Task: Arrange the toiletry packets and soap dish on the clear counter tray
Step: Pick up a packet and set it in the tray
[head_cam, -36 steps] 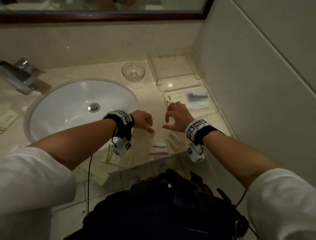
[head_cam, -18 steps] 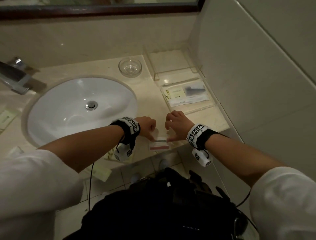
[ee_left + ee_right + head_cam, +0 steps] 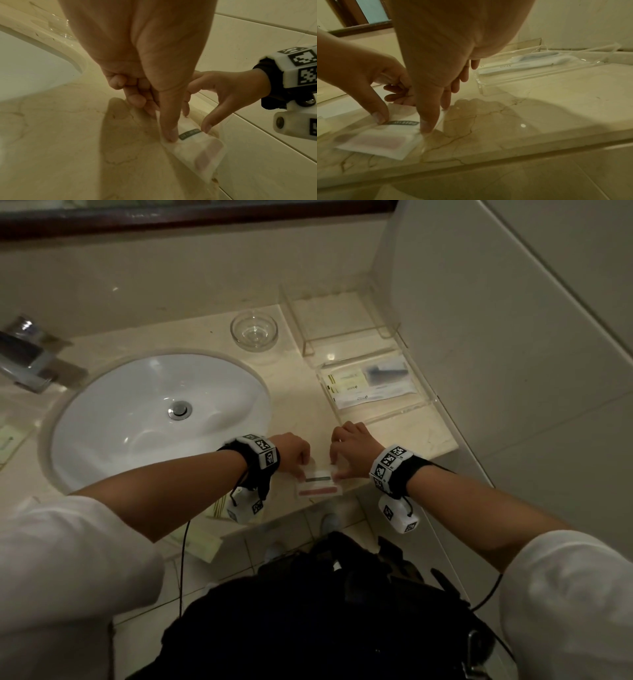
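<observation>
**White packet under both your hands**

White and flat, the packet (image 3: 320, 482) lies on the counter (image 3: 301, 405) close to its front edge, at about 6 o'clock from the clear tray (image 3: 423, 405). It has a dark strip and a pink strip on it.

Your left hand (image 3: 295, 451) is on its left end. The thumb tip presses down on the packet next to the dark strip, and the other fingers (image 3: 135, 99) are curled in at the far edge. Your right hand (image 3: 352, 448) is on its right end. Its thumb tip and a fingertip touch down at that edge, with the thumb and fingers spread apart.

Your tray sits at 1 o'clock from your hands, and other packets (image 3: 368, 385) already lie flat inside it. The glass soap dish (image 3: 253, 330) stands on the counter at 11 o'clock from the tray, just beside it. The sink (image 3: 137, 412) is at 9 o'clock from your hands.
</observation>
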`<state>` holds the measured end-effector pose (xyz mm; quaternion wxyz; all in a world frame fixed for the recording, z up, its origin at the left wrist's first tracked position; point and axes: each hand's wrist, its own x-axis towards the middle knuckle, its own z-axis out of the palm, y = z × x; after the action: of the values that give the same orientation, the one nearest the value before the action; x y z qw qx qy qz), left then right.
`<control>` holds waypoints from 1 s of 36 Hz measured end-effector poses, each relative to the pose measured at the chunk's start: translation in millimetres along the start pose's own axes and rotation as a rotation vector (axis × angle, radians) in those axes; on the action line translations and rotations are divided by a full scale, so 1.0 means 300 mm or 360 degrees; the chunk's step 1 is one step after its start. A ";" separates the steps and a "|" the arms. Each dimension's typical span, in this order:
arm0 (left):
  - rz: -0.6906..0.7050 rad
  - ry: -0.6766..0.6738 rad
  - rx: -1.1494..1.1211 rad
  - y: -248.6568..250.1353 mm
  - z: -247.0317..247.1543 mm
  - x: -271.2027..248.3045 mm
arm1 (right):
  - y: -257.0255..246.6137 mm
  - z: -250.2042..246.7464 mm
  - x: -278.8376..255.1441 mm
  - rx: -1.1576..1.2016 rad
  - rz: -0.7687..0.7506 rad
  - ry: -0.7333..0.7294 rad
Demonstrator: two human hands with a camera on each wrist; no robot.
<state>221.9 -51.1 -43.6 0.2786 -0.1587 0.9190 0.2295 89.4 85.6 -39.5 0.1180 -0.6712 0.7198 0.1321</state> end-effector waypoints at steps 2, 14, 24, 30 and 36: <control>0.0012 -0.0012 -0.0007 -0.001 0.000 0.000 | 0.000 0.001 0.003 0.0018 0.0007 -0.0009; 0.0014 0.0097 -0.0690 -0.073 -0.022 0.006 | 0.023 0.013 0.015 0.0404 0.0173 0.0007; -0.0215 0.0230 -0.1397 -0.158 -0.084 0.016 | 0.086 -0.066 0.042 0.1271 0.0443 0.0214; -0.0251 0.0228 -0.1903 -0.144 -0.132 0.037 | 0.114 -0.103 0.069 0.1778 0.0536 0.0318; -0.0315 0.0265 -0.2276 -0.117 -0.156 0.081 | 0.148 -0.103 0.096 0.1913 0.0696 0.0427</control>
<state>196.8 -108.6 -34.8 0.0554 -0.4012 0.5438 0.7350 43.2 50.7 -19.1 0.3523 -0.3370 0.7967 -0.3573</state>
